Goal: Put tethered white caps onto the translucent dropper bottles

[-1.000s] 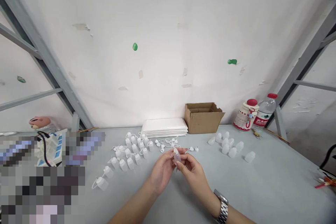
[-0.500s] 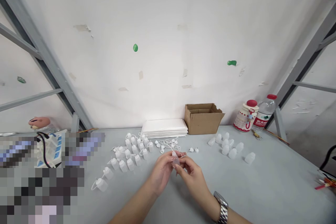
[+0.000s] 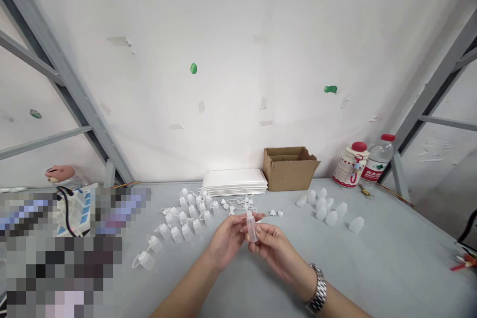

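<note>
A small translucent plastic squeeze bottle stands nearly upright between my hands, above the table. My right hand grips its lower body between thumb and fingers. Curled around the neck from the left is my left hand, its thumb beside the bottle and fingertips reaching behind it. Just beyond my fingers lie loose white caps with strap rings, and a couple of small white caps sit to their right. To the left stand several capped bottles in rough rows; on the right are several uncapped bottles.
Against the wall are a stack of white flat packs and an open cardboard box. A decorated jar, a red-capped water bottle and keys stand back right. A power strip lies left.
My right hand has shifted and turned, so the bottle is now more upright and its body more exposed. My left thumb has moved off the bottle's front. The view has shifted slightly.
</note>
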Action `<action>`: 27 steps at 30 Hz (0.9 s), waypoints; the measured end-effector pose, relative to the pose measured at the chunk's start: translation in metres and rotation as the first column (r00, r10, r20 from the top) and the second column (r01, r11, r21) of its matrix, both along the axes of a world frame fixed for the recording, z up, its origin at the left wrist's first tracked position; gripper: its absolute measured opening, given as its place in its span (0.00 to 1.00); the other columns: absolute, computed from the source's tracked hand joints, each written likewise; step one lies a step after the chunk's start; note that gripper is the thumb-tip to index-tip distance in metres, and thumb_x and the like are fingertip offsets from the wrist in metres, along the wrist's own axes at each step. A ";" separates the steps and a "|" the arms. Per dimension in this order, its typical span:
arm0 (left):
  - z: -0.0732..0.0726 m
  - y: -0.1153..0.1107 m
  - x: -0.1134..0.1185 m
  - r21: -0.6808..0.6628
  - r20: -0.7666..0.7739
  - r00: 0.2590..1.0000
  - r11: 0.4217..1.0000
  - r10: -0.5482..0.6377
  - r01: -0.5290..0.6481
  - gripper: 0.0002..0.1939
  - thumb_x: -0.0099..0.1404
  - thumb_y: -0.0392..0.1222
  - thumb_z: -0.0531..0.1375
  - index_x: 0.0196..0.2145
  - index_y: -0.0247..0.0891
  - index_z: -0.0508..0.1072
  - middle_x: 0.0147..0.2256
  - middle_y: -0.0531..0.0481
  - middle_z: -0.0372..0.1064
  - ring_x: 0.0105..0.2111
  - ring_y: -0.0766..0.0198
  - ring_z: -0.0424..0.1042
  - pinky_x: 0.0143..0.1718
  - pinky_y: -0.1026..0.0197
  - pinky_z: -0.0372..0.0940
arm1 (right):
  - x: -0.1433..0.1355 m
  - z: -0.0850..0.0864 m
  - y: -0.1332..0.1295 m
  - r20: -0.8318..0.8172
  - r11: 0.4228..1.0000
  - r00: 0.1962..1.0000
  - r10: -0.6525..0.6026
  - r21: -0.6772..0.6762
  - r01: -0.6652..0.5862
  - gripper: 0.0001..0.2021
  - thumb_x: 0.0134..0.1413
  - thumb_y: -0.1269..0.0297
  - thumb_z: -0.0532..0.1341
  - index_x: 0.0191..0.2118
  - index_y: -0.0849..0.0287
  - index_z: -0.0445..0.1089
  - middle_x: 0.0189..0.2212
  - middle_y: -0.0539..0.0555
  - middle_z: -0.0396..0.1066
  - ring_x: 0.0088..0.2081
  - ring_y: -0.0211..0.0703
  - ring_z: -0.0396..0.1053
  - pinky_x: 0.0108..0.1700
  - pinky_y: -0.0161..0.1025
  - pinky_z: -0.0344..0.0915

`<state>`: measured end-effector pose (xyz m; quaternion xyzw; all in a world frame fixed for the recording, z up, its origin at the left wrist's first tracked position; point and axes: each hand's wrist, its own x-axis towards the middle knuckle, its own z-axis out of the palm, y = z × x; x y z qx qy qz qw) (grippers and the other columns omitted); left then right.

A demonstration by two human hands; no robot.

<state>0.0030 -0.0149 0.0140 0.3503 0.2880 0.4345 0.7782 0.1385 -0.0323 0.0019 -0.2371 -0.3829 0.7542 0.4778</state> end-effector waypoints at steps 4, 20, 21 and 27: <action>0.002 0.001 -0.003 0.059 0.020 0.999 0.998 0.024 -0.026 0.17 0.58 0.43 0.52 0.37 0.32 0.76 0.40 0.40 0.72 0.41 0.55 0.67 0.38 0.59 0.60 | 0.003 0.002 0.000 -0.046 0.998 0.997 0.067 -0.004 -0.067 0.12 0.43 0.58 0.67 0.30 0.64 0.75 0.23 0.51 0.66 0.24 0.33 0.60 0.30 0.34 0.56; -0.011 0.009 0.001 0.325 -0.286 0.936 0.940 0.206 -0.108 0.20 0.60 0.52 0.55 0.42 0.35 0.74 0.42 0.41 0.72 0.45 0.53 0.68 0.48 0.52 0.58 | 0.012 0.002 0.013 0.046 0.990 0.989 -0.142 0.025 0.141 0.09 0.42 0.60 0.67 0.25 0.63 0.74 0.23 0.50 0.68 0.25 0.34 0.62 0.32 0.34 0.59; -0.015 0.010 0.000 0.378 -0.349 0.905 0.920 0.244 -0.102 0.21 0.61 0.52 0.53 0.46 0.37 0.72 0.44 0.41 0.71 0.46 0.53 0.67 0.48 0.52 0.58 | 0.017 0.004 0.017 0.007 0.985 0.985 -0.175 0.001 0.175 0.09 0.41 0.61 0.68 0.25 0.62 0.74 0.24 0.50 0.68 0.25 0.34 0.62 0.32 0.34 0.60; -0.042 0.015 0.006 0.763 -0.607 0.357 0.396 0.710 0.510 0.21 0.62 0.43 0.54 0.54 0.43 0.62 0.51 0.43 0.64 0.52 0.53 0.61 0.51 0.47 0.57 | 0.051 0.012 0.040 -0.143 0.903 0.893 -0.428 -0.114 0.414 0.08 0.35 0.65 0.71 0.25 0.61 0.74 0.24 0.48 0.70 0.24 0.32 0.62 0.29 0.31 0.63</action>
